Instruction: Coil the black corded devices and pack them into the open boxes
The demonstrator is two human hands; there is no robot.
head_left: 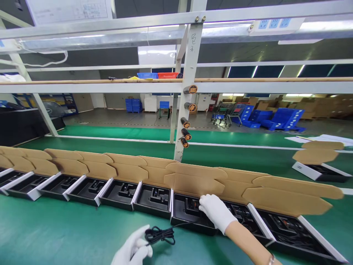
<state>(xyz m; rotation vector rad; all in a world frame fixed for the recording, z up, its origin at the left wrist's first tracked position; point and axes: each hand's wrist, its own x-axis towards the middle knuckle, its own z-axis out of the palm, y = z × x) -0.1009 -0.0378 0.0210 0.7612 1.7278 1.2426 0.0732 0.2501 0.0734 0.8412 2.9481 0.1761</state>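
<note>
A row of open cardboard boxes with black plastic inserts [153, 198] runs along the green conveyor belt [55, 232]. My right hand [216, 211], in a white glove, reaches into one box [187, 211] and presses its fingers down on something in the black tray; the fingers are curled and what is under them is hidden. My left hand [135, 250], also gloved, is closed on a coiled black cable [160, 235] just in front of that box. A thin lead runs from the coil toward the box.
A metal frame post [187, 99] with several black and orange cylinders clipped to it stands behind the boxes. Another open box [320, 167] sits apart at the far right. Blue crates, carts and cartons fill the floor beyond.
</note>
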